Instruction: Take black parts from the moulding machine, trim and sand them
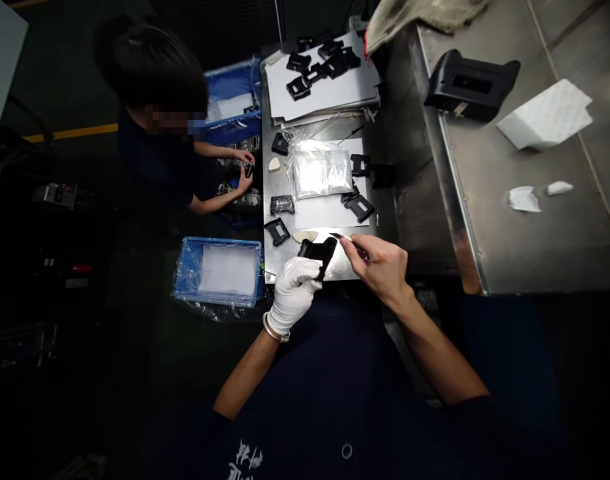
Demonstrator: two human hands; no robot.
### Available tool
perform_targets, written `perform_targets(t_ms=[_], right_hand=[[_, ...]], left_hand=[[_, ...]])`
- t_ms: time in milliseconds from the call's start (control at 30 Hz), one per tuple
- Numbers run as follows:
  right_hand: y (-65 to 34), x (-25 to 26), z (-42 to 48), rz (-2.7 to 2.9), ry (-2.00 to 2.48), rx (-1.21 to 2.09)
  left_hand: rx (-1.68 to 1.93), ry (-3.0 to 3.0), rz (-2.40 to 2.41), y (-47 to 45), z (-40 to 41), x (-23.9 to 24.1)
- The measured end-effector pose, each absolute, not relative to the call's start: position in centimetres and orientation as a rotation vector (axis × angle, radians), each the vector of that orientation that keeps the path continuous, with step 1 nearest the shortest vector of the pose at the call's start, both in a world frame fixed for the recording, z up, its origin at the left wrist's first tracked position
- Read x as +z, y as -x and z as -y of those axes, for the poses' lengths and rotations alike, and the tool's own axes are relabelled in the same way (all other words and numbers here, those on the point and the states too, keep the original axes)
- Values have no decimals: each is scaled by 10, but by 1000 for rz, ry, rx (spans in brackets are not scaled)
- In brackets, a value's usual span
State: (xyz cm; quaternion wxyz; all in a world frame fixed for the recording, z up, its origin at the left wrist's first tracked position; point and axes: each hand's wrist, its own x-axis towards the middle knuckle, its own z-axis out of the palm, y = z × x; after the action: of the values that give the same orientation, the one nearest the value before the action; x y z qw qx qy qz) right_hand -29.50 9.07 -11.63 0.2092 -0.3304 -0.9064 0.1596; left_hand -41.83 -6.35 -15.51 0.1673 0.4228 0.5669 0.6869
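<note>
My left hand (295, 293), in a white glove, is closed round a small black plastic part (319, 253) at the near edge of the metal worktable (335, 267). My bare right hand (377, 263) is pinched on a thin tool like tweezers (342, 238), whose tip points at the top of that part. Both hands are close together over the table's front edge.
Several more black plastic parts (359, 208) lie on white sheets (329, 93), with a clear plastic bag (321, 172) between them. Two blue bins (219, 270) stand to the left. A co-worker (155, 113) sits at far left handling a part. A big black housing (469, 83) and white foam (547, 115) lie on the right table.
</note>
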Motion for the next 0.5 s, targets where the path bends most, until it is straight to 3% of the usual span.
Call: perform_targets(t_ms=[100, 333, 500], right_hand=[[296, -125, -101, 2493, 1079, 577], [296, -117, -84, 2179, 725, 1597], [297, -115, -78, 2255, 697, 1722]], left_hand=[[1982, -1134, -1563, 419, 61, -153], [1493, -1031, -1904, 424, 56, -144], [1471, -1131, -1849, 429, 59, -131]])
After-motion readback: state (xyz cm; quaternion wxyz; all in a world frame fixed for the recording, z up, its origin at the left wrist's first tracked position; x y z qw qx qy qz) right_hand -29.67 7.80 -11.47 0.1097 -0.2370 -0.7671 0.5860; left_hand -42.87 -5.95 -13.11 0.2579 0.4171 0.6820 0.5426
